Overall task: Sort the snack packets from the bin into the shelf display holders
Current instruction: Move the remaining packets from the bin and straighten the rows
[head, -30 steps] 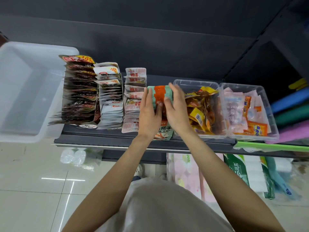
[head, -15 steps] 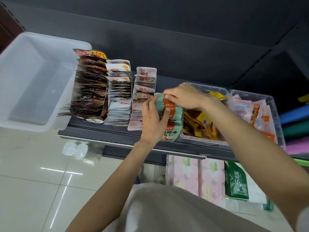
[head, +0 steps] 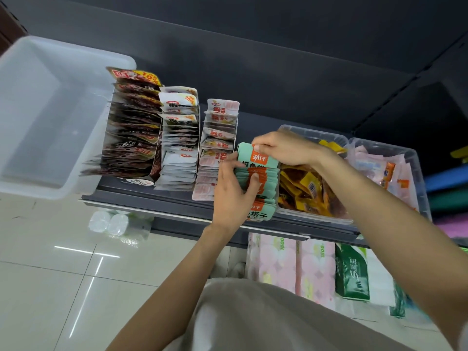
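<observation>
A row of mint-green snack packets point(head: 263, 173) with orange labels stands on the dark shelf point(head: 162, 201). My left hand point(head: 234, 196) grips the front part of that row, thumb over the packet tops. At the back of the row my right hand point(head: 283, 148) pinches the top edge of the rearmost green packet. Left of them stand three filled rows: dark brown packets point(head: 131, 133), white packets point(head: 179, 145) and pink-white packets point(head: 217, 148). The white plastic bin point(head: 15, 183) at far left shows no packets inside.
Two clear tubs sit right of the green row, one point(head: 314, 134) with yellow and brown packets, one point(head: 420, 188) with pink and orange ones. Below the shelf are pink tissue packs point(head: 291, 262), a green pack point(head: 352, 272) and a tiled floor.
My right hand moved from the side of the green stack to its back end and now pinches the rear packet. My left hand stayed on the front. The camera shifted closer.
</observation>
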{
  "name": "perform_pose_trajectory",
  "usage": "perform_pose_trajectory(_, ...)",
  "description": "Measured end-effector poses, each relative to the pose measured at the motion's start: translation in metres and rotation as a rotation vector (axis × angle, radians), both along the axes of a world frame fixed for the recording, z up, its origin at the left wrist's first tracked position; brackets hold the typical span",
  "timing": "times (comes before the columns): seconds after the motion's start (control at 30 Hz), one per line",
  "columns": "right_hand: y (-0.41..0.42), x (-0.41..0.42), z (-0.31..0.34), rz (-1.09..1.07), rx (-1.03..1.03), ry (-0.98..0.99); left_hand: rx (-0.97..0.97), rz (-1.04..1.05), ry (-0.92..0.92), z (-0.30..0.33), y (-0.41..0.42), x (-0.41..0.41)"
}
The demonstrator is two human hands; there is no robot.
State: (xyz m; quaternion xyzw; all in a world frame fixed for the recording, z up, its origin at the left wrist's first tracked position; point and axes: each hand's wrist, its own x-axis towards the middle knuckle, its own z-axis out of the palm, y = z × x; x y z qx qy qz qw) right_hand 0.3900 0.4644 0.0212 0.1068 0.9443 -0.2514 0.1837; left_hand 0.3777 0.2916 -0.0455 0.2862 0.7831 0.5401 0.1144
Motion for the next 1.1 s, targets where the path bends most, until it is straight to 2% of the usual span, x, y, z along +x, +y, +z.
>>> perform_pose_trajectory(0.27, 0.005, 0.002, 0.008, -0.138, -0.119, 0.003, -0.066, 0.016, 0.017, 0.004, -0.002, -0.003)
perform_pose_trajectory(0.4, -0.001, 0.007, 0.012, -0.071, -0.047, -0.079, 0.020, -0.025, -0.015, 0.006, -0.004, -0.003)
perform_pose_trajectory(0.53, -0.006, 0.006, 0.013, 0.021, 0.040, -0.147, -0.062, -0.016, 0.066, 0.005, -0.003, -0.002)
perform_pose_trajectory(0.63, -0.004, 0.005, 0.007, 0.097, 0.103, -0.079, -0.073, -0.011, 0.075, 0.003, -0.003, -0.001)
perform_pose_trajectory(0.9, 0.000, 0.009, 0.029, 0.090, 0.316, 0.237, -0.088, -0.005, 0.137, 0.003, -0.002, -0.003)
perform_pose_trajectory(1.0, -0.011, 0.012, 0.023, 0.103, 0.308, 0.198, -0.087, 0.014, 0.121, 0.003, -0.001, -0.003)
perform_pose_trajectory(1.1, -0.016, 0.019, 0.007, 0.038, 0.176, 0.143, -0.078, 0.028, 0.118, 0.003, -0.001, -0.002)
